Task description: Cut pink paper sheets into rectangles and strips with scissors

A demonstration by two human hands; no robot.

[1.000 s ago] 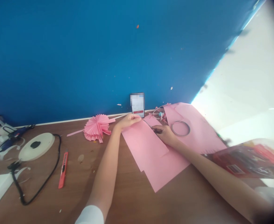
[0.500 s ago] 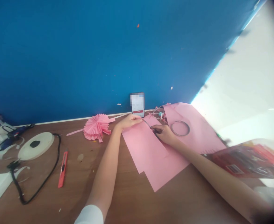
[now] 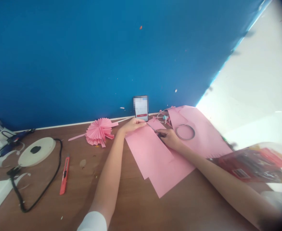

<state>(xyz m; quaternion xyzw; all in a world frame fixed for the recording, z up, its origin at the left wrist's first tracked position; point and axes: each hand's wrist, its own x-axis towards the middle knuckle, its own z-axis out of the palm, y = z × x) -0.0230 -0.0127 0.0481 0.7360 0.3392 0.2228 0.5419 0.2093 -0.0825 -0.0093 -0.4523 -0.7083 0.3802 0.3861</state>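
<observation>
Little has shifted in the past second: both hands hold their places at the far edge of the pink sheet point(image 3: 150, 154), with only the scissors point(image 3: 154, 130) nudged slightly along the paper. The left hand point(image 3: 132, 124) pinches the sheet's far corner between closed fingertips, near the base of the blue wall point(image 3: 83, 57). The right hand point(image 3: 170, 138) is curled around the scissors' handles, with the blades pointing toward the left hand and meeting the sheet's upper right edge. How far the blades are parted cannot be told.

The sheet lies flat on the wooden table point(image 3: 131, 205), overlapping a 2nd pink sheet point(image 3: 203, 141) that spreads to the right and carries a grey ring point(image 3: 185, 132) just beside the right hand. A phone point(image 3: 141, 107) leans against the wall just behind the left hand's fingertips. A pleated pink fan point(image 3: 99, 131) lies left of the left wrist, apart from the sheet.

Further left, well apart, lie a red utility knife point(image 3: 64, 175), a white disc point(image 3: 36, 150) and a black cable point(image 3: 43, 193) looping toward the table's near edge. A red plastic packet point(image 3: 258, 163) sits at the right, above the right forearm. Bare tabletop lies open between the 2 forearms and between the left arm and the knife.
</observation>
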